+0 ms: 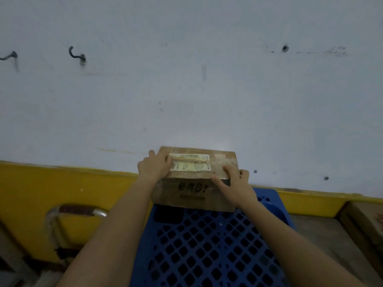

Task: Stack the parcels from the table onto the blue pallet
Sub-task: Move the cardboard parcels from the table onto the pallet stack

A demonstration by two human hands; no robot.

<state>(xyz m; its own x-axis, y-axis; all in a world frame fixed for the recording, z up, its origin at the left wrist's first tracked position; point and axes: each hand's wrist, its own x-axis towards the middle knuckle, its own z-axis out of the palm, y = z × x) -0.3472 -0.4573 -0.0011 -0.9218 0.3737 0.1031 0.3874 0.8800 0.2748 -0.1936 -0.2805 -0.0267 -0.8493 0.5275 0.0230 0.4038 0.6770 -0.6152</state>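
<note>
Brown taped cardboard parcel [194,184] at far edge of blue perforated plastic pallet [207,249], close to grey wall [186,90]. Left hand [154,167] and right hand [233,182] grip its top side edges. Open pallet grid runs toward the person.

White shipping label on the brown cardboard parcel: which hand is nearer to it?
Left. The left hand lies at the left end of the white shipping label on the brown cardboard parcel; the right hand holds the parcel's near right corner, short of the label.
</note>
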